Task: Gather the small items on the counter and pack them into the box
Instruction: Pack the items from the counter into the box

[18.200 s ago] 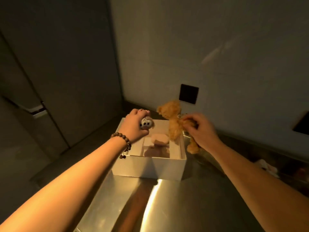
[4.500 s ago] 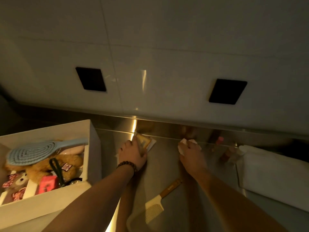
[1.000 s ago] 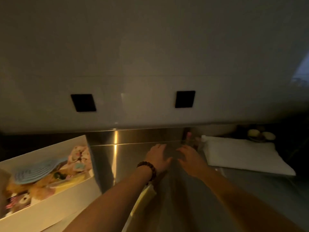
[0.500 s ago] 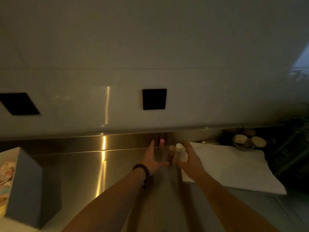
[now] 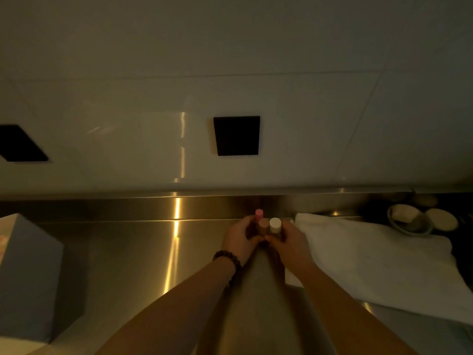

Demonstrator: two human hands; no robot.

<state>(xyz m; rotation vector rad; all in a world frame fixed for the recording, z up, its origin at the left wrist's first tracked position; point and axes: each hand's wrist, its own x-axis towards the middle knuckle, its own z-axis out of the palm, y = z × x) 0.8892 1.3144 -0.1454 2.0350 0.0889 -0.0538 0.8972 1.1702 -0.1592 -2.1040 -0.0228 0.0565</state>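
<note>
The brushed stainless-steel table [image 5: 122, 252] is stretching under both forearms, catching a bright streak of light well to the left of the grips. A folded white towel [image 5: 371, 260] is lying just right of the right hand's grip, its near corner partly under that wrist. The white cardboard box [image 5: 28, 278] is sitting at the far left edge, well apart from both grips, only its corner and side showing. Two black square wall plates [image 5: 236, 135] are sitting on the pale wall above the grips.

The left hand [image 5: 239, 239], wearing a dark beaded bracelet [image 5: 227, 257], and the right hand [image 5: 290, 243] are curling inward from either side around three small upright capped bottles standing close together against the steel backsplash. Between the grips are showing a white round cap [image 5: 275, 224], a brown round cap [image 5: 263, 224] beside it, and a pink cap [image 5: 259, 213] just behind. Both grips are clasping this cluster, thumbs meeting in front.
</note>
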